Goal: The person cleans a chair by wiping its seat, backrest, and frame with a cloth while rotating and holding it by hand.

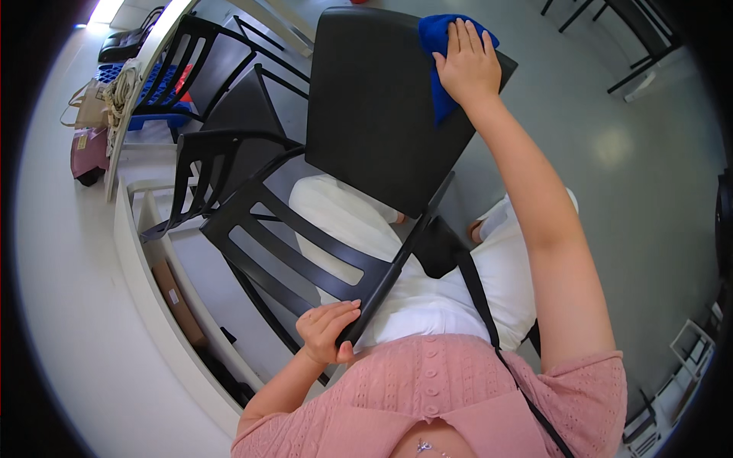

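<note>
A black chair stands before me, its flat seat away from me and its slatted backrest close to my body. My right hand lies flat, fingers stretched, on a blue cloth at the far right edge of the seat. Part of the cloth hangs out below my palm over the seat. With my left hand I grip the top corner of the chair's backrest, thumb on the near side and fingers over the top.
More black slatted chairs stand at the left beside a white desk. A cardboard box lies in the desk's open compartment. Bags hang or rest near a blue plastic pallet. Another black chair is at the far right.
</note>
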`<state>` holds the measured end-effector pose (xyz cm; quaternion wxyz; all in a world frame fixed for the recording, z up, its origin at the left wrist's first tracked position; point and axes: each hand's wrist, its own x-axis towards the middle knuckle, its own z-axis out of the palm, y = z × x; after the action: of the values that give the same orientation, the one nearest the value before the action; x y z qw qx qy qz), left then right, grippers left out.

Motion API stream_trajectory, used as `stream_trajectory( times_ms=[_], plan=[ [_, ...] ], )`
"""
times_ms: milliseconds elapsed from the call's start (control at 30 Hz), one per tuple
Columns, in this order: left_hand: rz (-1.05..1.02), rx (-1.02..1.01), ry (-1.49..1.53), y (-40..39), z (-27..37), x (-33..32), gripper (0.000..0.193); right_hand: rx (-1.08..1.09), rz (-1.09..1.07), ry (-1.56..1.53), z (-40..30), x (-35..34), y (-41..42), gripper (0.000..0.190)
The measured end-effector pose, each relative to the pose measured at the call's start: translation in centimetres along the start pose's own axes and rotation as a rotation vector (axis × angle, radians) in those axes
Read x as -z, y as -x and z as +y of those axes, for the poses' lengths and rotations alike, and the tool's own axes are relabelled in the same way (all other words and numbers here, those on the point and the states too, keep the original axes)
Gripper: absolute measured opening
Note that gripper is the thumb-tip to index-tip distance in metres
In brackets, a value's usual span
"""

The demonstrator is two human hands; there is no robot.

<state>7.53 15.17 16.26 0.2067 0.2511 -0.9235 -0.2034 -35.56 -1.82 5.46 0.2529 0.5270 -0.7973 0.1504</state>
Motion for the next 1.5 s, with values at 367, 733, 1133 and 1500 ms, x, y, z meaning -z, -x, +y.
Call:
stream_trajectory(
  times_ms=[367, 733, 1133, 1500],
  plan=[
    [0.025, 0.048, -0.025, -0.9, 0.8, 0.3, 0.045, 0.526, -0.409, -0.501, -12.3, 0.3, 14.1, 0.071],
    [0.086, 0.026, -0.039, 0.1, 0.2, -0.3, 0.046, 0.369, -0.172, -0.284, -0.6, 2.8, 7.3, 0.054],
    [0.176, 0.01, -0.032, 0.9, 0.1, -1.1, 0.044, 0.199, -0.161, -0.208, -7.6, 0.1, 4.8, 0.07],
    [0.127, 0.084, 0.014, 4.3, -0.1, -2.3, 0.036, 0.661, -0.328, -0.471, -9.2, 1.6, 13.1, 0.048]
  ],
)
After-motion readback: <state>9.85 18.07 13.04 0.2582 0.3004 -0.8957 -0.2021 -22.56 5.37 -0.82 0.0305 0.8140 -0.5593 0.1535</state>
